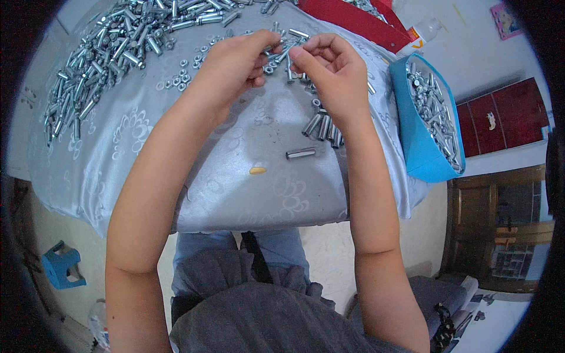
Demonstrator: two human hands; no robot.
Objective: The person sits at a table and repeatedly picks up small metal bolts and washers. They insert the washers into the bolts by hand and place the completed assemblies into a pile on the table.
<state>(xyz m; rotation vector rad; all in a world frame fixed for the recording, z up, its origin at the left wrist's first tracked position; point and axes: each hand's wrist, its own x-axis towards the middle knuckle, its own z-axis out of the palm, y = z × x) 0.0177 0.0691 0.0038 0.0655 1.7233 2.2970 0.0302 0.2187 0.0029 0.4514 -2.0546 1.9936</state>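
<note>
My left hand is over the table, its thumb and forefinger pinched together beside a group of small metal parts. Whatever the pinch holds is too small to make out. Close by on the right, my right hand has its fingers curled and its thumb bent toward the forefinger. A slim silver bolt shows at that thumb's tip; I cannot tell whether it is gripped. Loose hex nuts lie left of my left hand. Several metal sleeves sit below my right hand, and a single sleeve lies nearer to me.
A large heap of metal sleeve anchors covers the far left of the silver tablecloth. At the right edge stands a blue bin full of metal parts. A red container and a clear bottle are at the far right.
</note>
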